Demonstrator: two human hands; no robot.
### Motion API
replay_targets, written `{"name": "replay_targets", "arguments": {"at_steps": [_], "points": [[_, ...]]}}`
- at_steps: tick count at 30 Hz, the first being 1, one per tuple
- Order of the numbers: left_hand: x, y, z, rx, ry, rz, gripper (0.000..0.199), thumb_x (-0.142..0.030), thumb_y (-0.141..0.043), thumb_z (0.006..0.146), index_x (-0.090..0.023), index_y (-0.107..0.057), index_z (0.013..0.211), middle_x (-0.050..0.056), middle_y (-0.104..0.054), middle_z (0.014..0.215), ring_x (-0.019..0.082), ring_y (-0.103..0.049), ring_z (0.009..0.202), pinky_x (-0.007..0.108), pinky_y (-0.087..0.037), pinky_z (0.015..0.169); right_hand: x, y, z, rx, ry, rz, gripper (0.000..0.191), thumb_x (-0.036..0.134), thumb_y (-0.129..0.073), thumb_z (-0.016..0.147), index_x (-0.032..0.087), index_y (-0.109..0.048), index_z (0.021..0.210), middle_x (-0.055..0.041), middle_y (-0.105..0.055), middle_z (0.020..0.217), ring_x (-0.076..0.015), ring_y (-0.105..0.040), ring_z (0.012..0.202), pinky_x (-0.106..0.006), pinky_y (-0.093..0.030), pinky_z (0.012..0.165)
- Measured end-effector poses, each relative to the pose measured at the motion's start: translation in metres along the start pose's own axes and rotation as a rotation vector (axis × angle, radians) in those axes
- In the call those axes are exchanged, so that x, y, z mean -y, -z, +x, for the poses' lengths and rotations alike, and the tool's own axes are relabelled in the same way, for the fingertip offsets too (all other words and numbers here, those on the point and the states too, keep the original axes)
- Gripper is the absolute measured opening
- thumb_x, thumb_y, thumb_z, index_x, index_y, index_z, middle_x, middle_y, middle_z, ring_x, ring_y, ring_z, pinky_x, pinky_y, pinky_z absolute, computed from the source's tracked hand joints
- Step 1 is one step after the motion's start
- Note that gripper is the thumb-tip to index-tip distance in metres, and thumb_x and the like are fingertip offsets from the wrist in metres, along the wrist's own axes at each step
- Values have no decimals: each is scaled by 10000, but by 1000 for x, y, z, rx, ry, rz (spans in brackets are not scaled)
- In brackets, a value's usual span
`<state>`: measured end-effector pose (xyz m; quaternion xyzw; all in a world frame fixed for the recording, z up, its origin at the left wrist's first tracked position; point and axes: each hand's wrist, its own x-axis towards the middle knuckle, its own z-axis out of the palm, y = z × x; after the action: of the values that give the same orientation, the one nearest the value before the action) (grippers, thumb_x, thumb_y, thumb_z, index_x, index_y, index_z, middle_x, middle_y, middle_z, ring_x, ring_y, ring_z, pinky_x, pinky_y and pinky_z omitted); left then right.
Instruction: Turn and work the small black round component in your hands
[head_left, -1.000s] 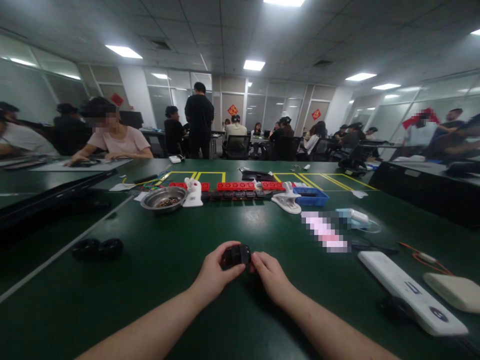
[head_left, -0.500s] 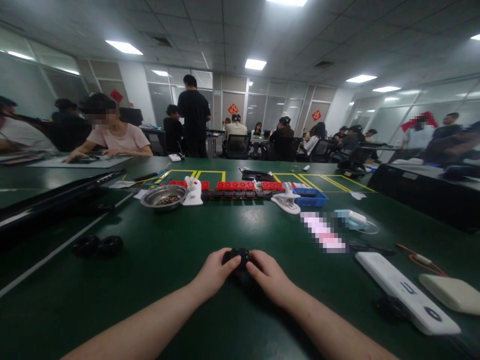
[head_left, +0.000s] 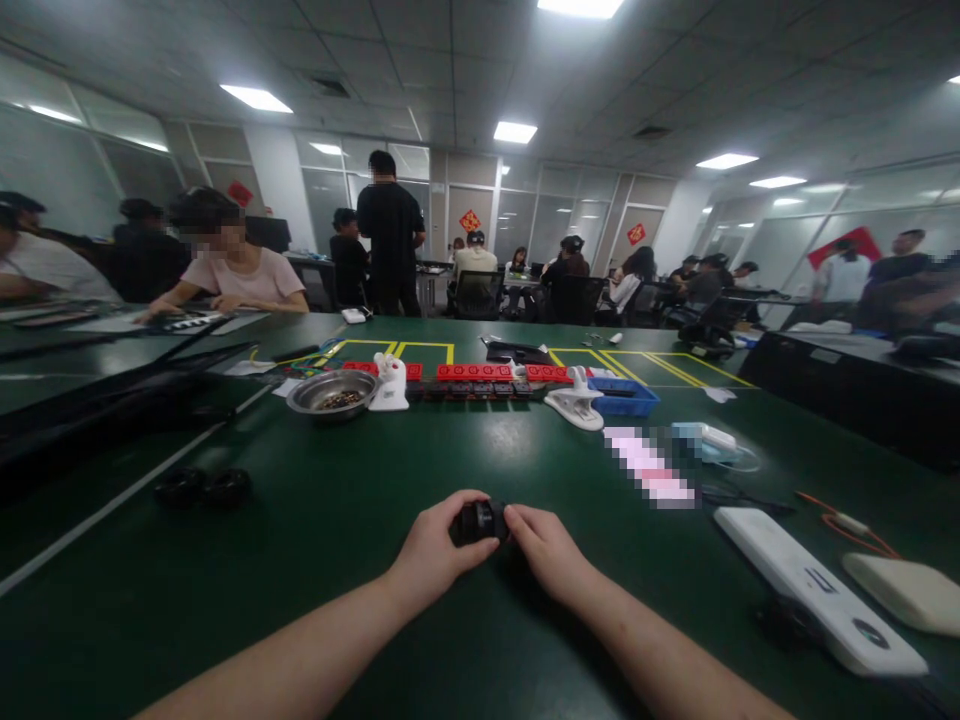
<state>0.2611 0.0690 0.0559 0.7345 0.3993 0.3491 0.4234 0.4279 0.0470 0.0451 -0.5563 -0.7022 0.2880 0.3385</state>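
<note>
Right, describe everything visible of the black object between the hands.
The black object is small and rounded, with a banded body and slight sheen; it looks like plastic. It lies roughly sideways over the green table. The left hand grips its left part between thumb and fingers; the right hand touches its right end. Fingers hide some of it, and finer detail is blurred.

Both forearms, left forearm and right forearm, bare; they enter at the lower edge and converge ahead of the body. Left wrist and right wrist appear nearly straight. Left hand: curled in a grip, thumb nearest the body, index finger arched on the far side, both pointing right. Right hand: pinching, back upward, thumb pointing left; remaining fingers largely hidden. Hands level, close together.
</note>
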Motion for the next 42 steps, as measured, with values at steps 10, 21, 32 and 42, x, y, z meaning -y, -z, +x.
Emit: {"name": "replay_targets", "arguments": {"at_steps": [10, 21, 32, 42], "points": [[7, 1, 5, 60, 54, -16, 355, -356, -599, 658, -190, -543, 967, 40, -589, 926, 181, -542, 857, 275, -422, 754, 2, 0, 2, 25, -35, 58, 402, 427, -308, 835, 145, -424, 573, 6, -428, 559, -105, -406, 552, -208, -296, 518], [15, 1, 8, 76, 127, -196, 396, -443, -526, 697, -116, -506, 920, 2, -519, 668, 78, -460, 457, 204, -376, 448, 15, 1, -8, -93, 123, 5, 200, 332, -462, 788, 155, -452, 693, 4, -462, 661, -111, -424, 614, -211, -325, 559], [-1, 3, -1, 69, 33, -32, 394, -324, -621, 633, -173, -540, 987, 55, -583, 949, 193, -536, 864, 291, -419, 752, 4, -1, -3, -40, 78, -92, 442, 455, -304, 851, 134, -476, 601, -5, -464, 595, -114, -426, 586, -225, -316, 549], [14, 4, 13, 124, 144, -278, 377, -440, -533, 689, -104, -537, 861, 31, -563, 715, 126, -518, 590, 230, -422, 542, 14, 3, -9, -47, 212, -78, 410, 262, -589, 712, 188, -468, 1096, -62, -529, 1009, -181, -478, 918, -315, -377, 811]]}}
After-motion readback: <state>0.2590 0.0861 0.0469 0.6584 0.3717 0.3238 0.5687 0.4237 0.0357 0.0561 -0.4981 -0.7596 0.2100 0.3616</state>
